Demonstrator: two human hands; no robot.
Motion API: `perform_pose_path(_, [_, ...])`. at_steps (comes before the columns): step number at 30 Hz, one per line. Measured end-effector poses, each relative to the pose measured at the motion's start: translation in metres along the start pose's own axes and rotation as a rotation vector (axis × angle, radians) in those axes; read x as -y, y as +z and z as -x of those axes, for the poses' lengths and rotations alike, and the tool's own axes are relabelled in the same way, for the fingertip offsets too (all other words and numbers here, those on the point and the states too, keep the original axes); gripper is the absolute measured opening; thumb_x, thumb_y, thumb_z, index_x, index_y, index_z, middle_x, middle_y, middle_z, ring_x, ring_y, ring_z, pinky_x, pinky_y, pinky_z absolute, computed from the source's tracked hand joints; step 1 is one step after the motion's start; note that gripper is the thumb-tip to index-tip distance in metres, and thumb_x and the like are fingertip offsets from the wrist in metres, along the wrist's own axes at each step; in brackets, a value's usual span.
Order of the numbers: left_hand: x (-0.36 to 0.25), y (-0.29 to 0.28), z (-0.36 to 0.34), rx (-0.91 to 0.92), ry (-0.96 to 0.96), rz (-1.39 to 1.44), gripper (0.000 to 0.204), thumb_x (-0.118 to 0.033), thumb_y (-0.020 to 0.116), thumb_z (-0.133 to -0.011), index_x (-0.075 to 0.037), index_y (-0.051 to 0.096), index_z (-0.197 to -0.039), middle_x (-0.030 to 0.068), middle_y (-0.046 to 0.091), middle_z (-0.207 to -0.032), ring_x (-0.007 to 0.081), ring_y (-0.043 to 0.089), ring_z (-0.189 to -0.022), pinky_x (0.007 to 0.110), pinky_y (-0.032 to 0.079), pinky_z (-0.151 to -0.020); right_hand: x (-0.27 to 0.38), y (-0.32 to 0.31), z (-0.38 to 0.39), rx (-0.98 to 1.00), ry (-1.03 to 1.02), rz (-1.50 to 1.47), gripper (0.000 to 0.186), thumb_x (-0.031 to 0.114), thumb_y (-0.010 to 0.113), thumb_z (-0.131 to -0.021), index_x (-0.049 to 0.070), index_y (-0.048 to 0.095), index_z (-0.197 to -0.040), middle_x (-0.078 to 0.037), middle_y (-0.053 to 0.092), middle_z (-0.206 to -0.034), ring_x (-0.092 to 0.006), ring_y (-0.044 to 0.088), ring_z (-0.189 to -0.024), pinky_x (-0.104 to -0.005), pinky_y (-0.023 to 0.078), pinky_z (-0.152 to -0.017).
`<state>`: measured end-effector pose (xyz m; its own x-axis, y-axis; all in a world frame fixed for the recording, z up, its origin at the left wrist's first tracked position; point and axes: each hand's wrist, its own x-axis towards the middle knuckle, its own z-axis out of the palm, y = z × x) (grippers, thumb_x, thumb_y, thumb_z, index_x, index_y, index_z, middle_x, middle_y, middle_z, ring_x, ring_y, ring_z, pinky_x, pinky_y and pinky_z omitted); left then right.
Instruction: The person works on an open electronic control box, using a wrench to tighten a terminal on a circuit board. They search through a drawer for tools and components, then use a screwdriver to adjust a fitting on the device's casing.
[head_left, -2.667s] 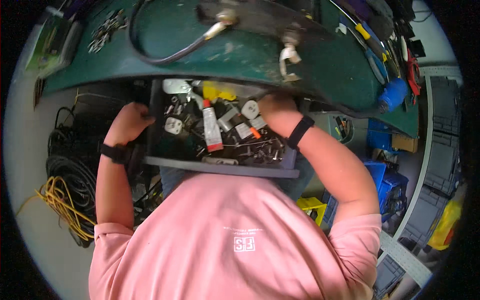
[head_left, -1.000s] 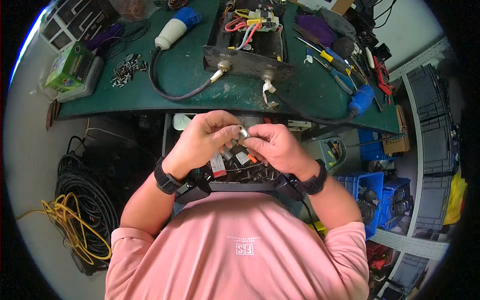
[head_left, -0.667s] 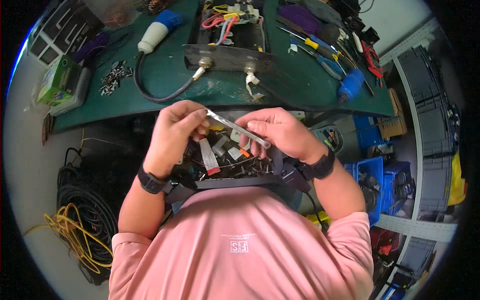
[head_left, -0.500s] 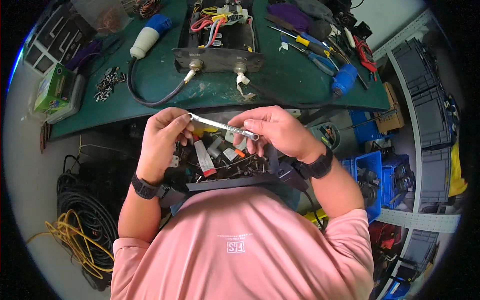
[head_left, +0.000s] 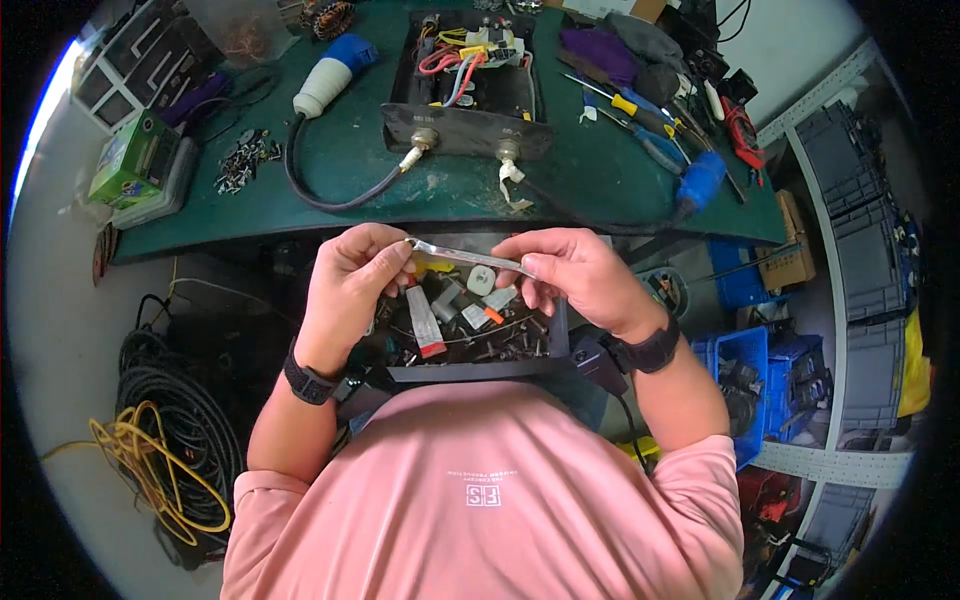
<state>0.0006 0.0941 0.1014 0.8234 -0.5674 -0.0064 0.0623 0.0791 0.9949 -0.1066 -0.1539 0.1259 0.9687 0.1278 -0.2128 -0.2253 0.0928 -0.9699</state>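
Observation:
My left hand [head_left: 352,288] pinches one end of a long silver wrench [head_left: 463,255]. My right hand [head_left: 585,285] grips the wrench's other end between thumb and fingers, holding it level above an open drawer [head_left: 468,372]. In the drawer lie a white-and-red tube [head_left: 426,321], a white plug-like piece [head_left: 481,280], an orange-tipped item [head_left: 493,314], a yellow piece [head_left: 433,267] and jumbled screws and small metal parts.
A green bench [head_left: 250,210] holds an open metal box with wires [head_left: 470,125], industrial plugs [head_left: 322,85], a screw pile [head_left: 243,160] and tools [head_left: 650,130]. Coiled cables [head_left: 175,420] lie left; blue crates [head_left: 740,350] and shelved grey bins [head_left: 865,380] stand right.
Both hands have moved from the drawer's sides to above its middle, now holding the wrench, which has turned from foreshortened to lengthwise across the view.

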Motion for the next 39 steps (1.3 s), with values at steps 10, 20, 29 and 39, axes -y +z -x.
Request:
perform_pose_path(10, [0.000,0.005,-0.001,0.005,-0.006,0.000,0.015,-0.013,0.063,-0.095,0.001,0.067,-0.097,0.0024,0.067,-0.078,0.0062,0.058,-0.068,0.020,0.046,-0.060,0.005,0.002,0.004,-0.052,0.010,0.032,0.028,0.007,0.049,-0.099,-0.004,0.062,-0.122,-0.009,0.072,-0.095,-0.0050,0.058,-0.065,-0.0198,0.048,-0.054])
perform_pose_path(20, [0.003,0.007,0.001,0.010,-0.057,0.007,0.015,-0.013,0.062,-0.095,0.001,0.066,-0.095,0.0026,0.065,-0.077,0.0074,0.057,-0.067,0.022,0.046,-0.060,0.011,0.006,0.011,-0.077,0.002,0.035,0.027,0.007,0.051,-0.097,-0.004,0.062,-0.120,-0.010,0.072,-0.094,-0.0048,0.057,-0.062,-0.0195,0.047,-0.054])
perform_pose_path(29, [-0.019,0.030,-0.015,0.086,-0.033,-0.114,0.013,-0.012,0.063,-0.094,0.000,0.067,-0.091,0.0025,0.067,-0.076,0.0064,0.057,-0.065,0.021,0.045,-0.059,0.027,0.021,0.016,-0.340,-0.551,1.182,0.017,0.010,0.061,-0.088,0.000,0.063,-0.102,-0.017,0.061,-0.085,-0.0368,0.063,-0.078,-0.0444,0.051,-0.069])
perform_pose_path(39, [-0.046,0.011,-0.109,-0.412,0.647,-0.815,0.018,-0.011,0.068,-0.085,0.000,0.067,-0.098,0.0115,0.065,-0.095,0.0222,0.061,-0.087,0.032,0.049,-0.074,0.083,-0.095,-0.014,-0.653,-0.415,1.269,0.020,0.017,0.059,-0.092,0.000,0.069,-0.098,-0.020,0.068,-0.094,-0.0380,0.065,-0.087,-0.0430,0.051,-0.076])
